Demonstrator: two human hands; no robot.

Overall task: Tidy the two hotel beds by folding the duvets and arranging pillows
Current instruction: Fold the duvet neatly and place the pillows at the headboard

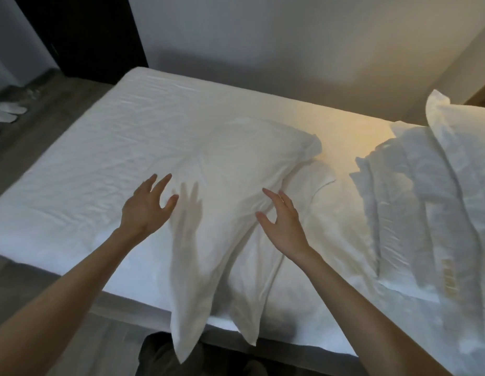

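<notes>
Here, a bed (pixel 100 158) under a wrinkled white sheet fills most of the view, set against a plain pale wall (pixel 290 50), with a dark panel (pixel 86 31) beyond its far left corner. Warm light falls on the sheet well to the right of the fingers. The left hand (pixel 146 204) and right hand (pixel 283 221) reach out side by side with fingers spread and relaxed, gripping nothing. Between and just beyond the fingertips lies a white pillow (pixel 236 158), set at a slant across the bed, its near end drooping past the mattress edge below the wrists in two slack points. The left hand throws a clear shadow on it just right of its thumb, so that hand is off the cloth; whether the right fingers touch the pillow cannot be told. A second pillow (pixel 312 180) peeps out from under the first, just right of the right fingertips. Further right sits a folded duvet (pixel 399 199) with a third pillow (pixel 458 137) leaning on it, both cut off by the frame and blurred. Far left of the left fingers, white slippers (pixel 8 111) lie on the grey floor (pixel 46 109), partly cropped. Dark clothing (pixel 160 356) shows below the pillow's hanging end, too dim to make out.
</notes>
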